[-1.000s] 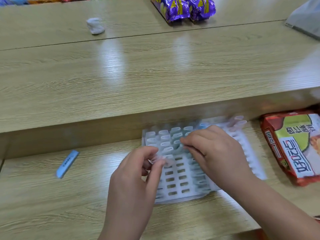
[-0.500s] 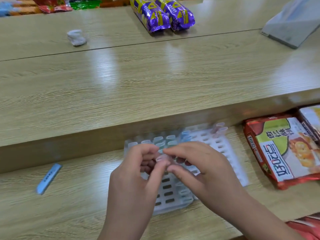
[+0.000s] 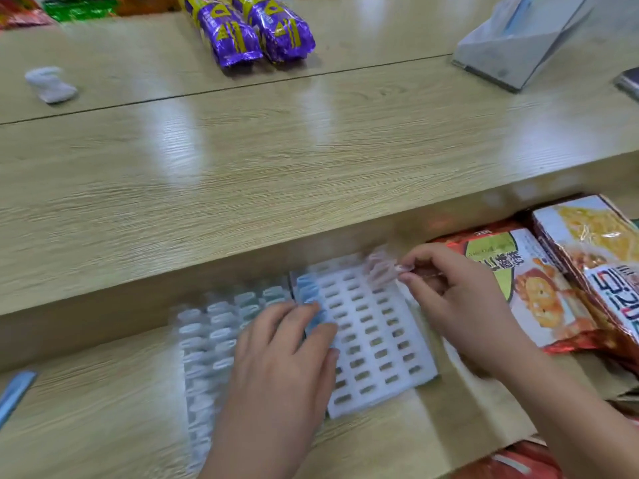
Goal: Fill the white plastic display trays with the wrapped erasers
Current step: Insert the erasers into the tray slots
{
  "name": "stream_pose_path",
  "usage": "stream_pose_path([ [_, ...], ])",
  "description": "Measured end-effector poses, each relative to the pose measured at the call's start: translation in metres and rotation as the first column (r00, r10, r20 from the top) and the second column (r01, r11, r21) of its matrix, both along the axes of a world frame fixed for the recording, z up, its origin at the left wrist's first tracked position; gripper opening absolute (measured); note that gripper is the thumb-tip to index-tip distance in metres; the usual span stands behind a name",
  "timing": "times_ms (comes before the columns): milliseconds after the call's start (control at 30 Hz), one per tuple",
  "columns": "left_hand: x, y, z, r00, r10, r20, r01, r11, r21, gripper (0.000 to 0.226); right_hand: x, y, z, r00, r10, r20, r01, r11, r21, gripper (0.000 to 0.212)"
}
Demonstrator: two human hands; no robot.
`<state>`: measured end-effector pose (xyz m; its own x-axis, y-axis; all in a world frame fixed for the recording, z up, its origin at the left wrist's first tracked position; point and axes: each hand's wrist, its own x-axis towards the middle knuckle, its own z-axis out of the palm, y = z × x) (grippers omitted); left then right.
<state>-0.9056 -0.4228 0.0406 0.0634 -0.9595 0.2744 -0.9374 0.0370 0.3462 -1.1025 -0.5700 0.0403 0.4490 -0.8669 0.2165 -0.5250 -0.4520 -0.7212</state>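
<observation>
Two white plastic trays lie side by side on the lower wooden shelf. The right tray (image 3: 373,337) has mostly bare slots, a column of blue wrapped erasers (image 3: 306,288) at its left and a few pink wrapped erasers (image 3: 378,267) at its far right corner. The left tray (image 3: 207,340) is filled with pale wrapped erasers. My left hand (image 3: 283,354) rests flat with straight fingers across the seam between the trays. My right hand (image 3: 449,288) pinches a small pink wrapped eraser (image 3: 403,268) at the right tray's far right corner.
Red snack bags (image 3: 539,285) lie just right of the trays, under my right hand. A blue wrapped eraser (image 3: 14,392) lies at the shelf's left. On the upper table are two purple packets (image 3: 249,32), a white crumpled lump (image 3: 50,84) and a grey box (image 3: 518,39).
The view shifted right. My hands parted: the right hand carried the pink eraser to the tray's far right corner, and the left hand opened and settled flat on the trays.
</observation>
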Motion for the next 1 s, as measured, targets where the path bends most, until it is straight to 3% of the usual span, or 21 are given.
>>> stream_pose_path([
  [167, -0.001, 0.000, -0.005, 0.999, -0.002, 0.041, 0.001, 1.000, 0.027, 0.023, -0.003, -0.009, -0.004, 0.989, 0.035, -0.143, -0.046, 0.996, -0.078, 0.017],
  [267, -0.002, -0.001, -0.005, 0.998, 0.008, 0.066, -0.013, 0.997, 0.077, 0.037, -0.006, -0.013, -0.004, 0.974, 0.063, -0.220, -0.087, 0.991, -0.099, 0.013],
  [433, -0.001, 0.001, -0.004, 0.999, 0.006, 0.049, -0.011, 0.994, 0.112, 0.040, -0.004, -0.014, 0.001, 0.936, 0.082, -0.342, -0.186, 0.941, -0.282, 0.007],
  [633, -0.003, 0.004, 0.000, 1.000, -0.002, 0.024, -0.001, 0.995, 0.098, 0.039, -0.004, -0.006, -0.002, 0.900, 0.042, -0.433, -0.255, 0.857, -0.448, 0.017],
  [800, 0.021, 0.032, 0.009, 0.989, 0.089, -0.121, -0.087, 0.996, 0.023, 0.030, 0.025, 0.021, 0.010, 0.963, -0.075, -0.260, -0.067, 0.865, -0.497, 0.022],
  [1000, 0.110, 0.104, 0.010, 0.888, 0.431, -0.157, -0.436, 0.900, 0.007, 0.031, 0.134, 0.095, 0.023, 0.975, 0.174, -0.141, -0.215, 0.908, -0.360, 0.015],
])
